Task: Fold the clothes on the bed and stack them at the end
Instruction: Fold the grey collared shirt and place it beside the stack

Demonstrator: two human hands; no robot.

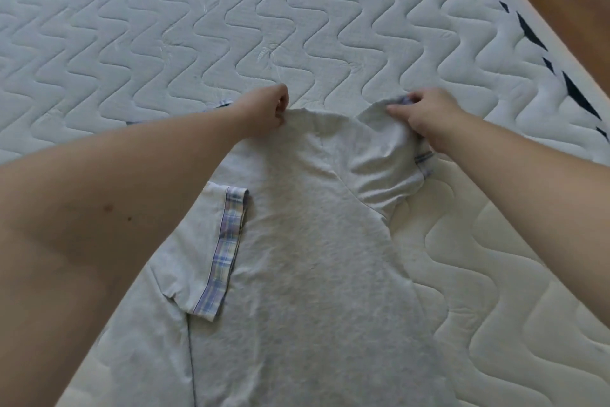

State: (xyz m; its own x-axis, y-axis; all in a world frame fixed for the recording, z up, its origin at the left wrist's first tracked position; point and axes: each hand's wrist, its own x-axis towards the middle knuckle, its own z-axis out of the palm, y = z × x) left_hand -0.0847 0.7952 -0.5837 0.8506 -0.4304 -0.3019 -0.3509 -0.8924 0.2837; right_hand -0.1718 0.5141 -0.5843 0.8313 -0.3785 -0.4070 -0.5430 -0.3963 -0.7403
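Left hand (269, 106) pinches the shoulder edge of the pale grey, plaid-trimmed cotton T-shirt (310, 241); right hand (425, 119) grips its bunched right sleeve (386, 169). The shirt lies flat on the white quilted mattress (198, 27). Advisable: draw the sleeve inward evenly, keeping the shoulder taut. Hem, collar and any other clothes are out of view.

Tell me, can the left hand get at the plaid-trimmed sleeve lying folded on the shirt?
Probably yes. The plaid-trimmed sleeve lies uncovered on the grey shirt, just beneath the left forearm. But the left hand now pinches the shirt's top edge, so it must release that grip first.
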